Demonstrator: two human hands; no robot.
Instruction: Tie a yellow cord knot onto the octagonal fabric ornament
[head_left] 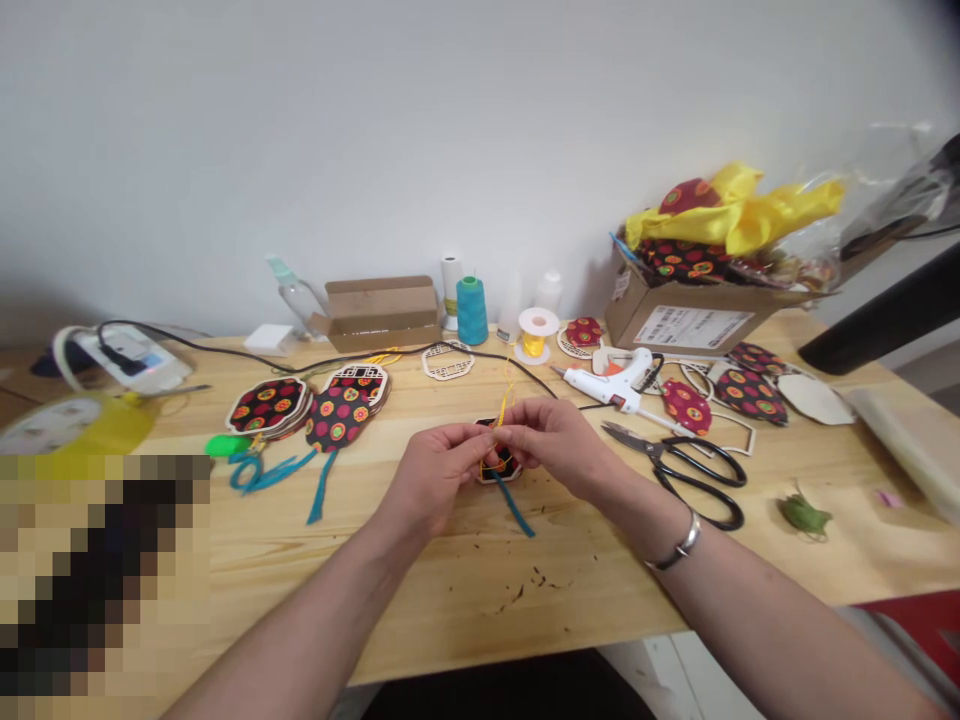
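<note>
At the middle of the table, my left hand (442,462) and my right hand (551,445) meet with fingertips pinched together on a thin yellow cord (504,403). Under the fingers is a small pale-framed ornament (491,478) with dark patterned fabric, partly hidden by both hands. From its lower edge a teal ribbon (515,508) trails towards me. Loops of the cord cross the ornament's face, while one strand runs up towards a spool of yellow cord (534,345). Which fingers steady the ornament itself is hard to see.
Black-handled scissors (694,475) and a white glue gun (611,385) lie to the right. Finished-looking fabric ornaments (270,408) are stacked at left. A teal thread cone (472,312) stands behind, and a cardboard box (675,310) of fabric at back right. A black cable (360,355) crosses the table.
</note>
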